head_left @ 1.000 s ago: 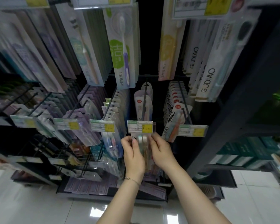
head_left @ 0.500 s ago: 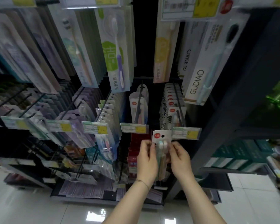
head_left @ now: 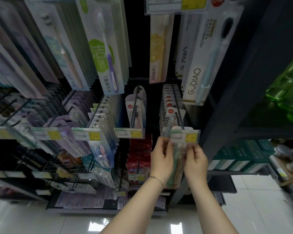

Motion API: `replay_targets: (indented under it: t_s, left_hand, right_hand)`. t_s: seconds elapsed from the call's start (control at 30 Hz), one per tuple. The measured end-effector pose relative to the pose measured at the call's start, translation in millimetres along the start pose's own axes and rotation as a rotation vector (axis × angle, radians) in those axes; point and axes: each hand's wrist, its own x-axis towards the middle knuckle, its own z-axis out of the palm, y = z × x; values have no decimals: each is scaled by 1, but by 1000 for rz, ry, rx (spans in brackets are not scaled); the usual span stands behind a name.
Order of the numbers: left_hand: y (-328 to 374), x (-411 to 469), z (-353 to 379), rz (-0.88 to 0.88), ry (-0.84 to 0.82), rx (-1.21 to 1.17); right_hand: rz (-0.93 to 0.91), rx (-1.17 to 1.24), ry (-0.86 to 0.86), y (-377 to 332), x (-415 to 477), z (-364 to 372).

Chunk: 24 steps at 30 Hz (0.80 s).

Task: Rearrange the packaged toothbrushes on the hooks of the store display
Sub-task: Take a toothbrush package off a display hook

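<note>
Well, left hand: pinched the toothbrush pack by its left edge.
Right hand: pinched its right edge.
Pack top: behind the right price tag.

This is a shop aisle. Rows of toothbrush packs hang on wire hooks across the frame, and each hook carries a yellow-and-white price tag at its front. At right, dark shelves hold green bottles and stacked teal boxes. Glossy pale floor tiles run along the bottom.
</note>
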Motion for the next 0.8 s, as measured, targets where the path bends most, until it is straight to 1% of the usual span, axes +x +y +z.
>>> replay_targets:
  t_s: [0.17, 0.33, 0.43, 0.5, 0.6, 0.7, 0.8]
  left_hand:
    - [0, 7, 2, -20, 1, -20]
    - [4, 8, 2, -2, -24, -56]
    - [5, 20, -5, 7, -73, -113]
    - [11, 31, -9, -22, -104, -172]
    - [20, 45, -12, -73, -209, -226]
    - [22, 60, -12, -75, -305, -192]
    - [23, 68, -11, -14, -349, -142]
  right_hand:
    - [-9, -38, 8, -9, 7, -2]
    - [7, -61, -4, -7, 9, -4]
    - [9, -71, -9, -6, 10, -5]
    - [4, -89, -17, -7, 11, -6]
    - [-10, -119, -23, -8, 12, -9]
    - [-29, -151, -32, -12, 11, -10]
    - [-62, -191, -25, -14, 10, -11]
